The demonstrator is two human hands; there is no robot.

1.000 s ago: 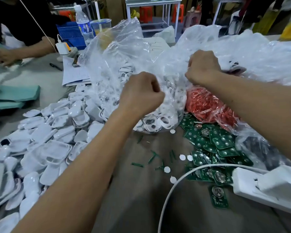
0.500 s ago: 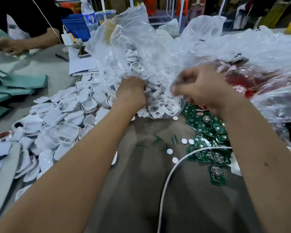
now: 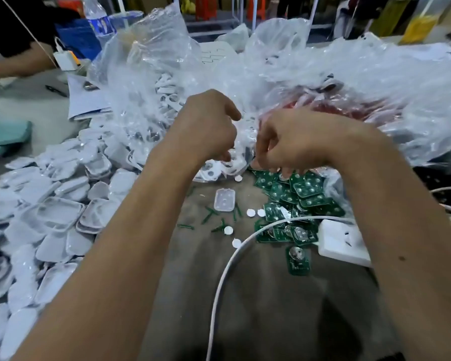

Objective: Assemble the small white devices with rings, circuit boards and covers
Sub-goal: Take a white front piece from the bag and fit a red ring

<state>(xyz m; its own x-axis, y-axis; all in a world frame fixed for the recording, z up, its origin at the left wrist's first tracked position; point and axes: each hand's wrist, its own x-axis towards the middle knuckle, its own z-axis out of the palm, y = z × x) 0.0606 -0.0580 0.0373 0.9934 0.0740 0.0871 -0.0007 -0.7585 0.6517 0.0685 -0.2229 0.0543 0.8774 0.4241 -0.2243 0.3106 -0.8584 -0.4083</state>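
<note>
Counter (image 3: 258, 295): gray, full of parts.
Plastic bag (image 3: 151, 82): holds white rings.
White covers (image 3: 50, 204): piled on the left.
Left hand (image 3: 206, 128): curled, pinching the bag.
Right hand (image 3: 297, 142): curled; cannot tell what it holds.
Circuit boards (image 3: 297, 194): green, heaped under the right hand.

My left hand (image 3: 208, 126) and right hand (image 3: 294, 142), fingers curled, meet at the clear bag (image 3: 151, 82) of white rings. Green boards (image 3: 297, 194) lie beneath; white covers (image 3: 50, 204) pile left on the bench (image 3: 258, 295).
</note>
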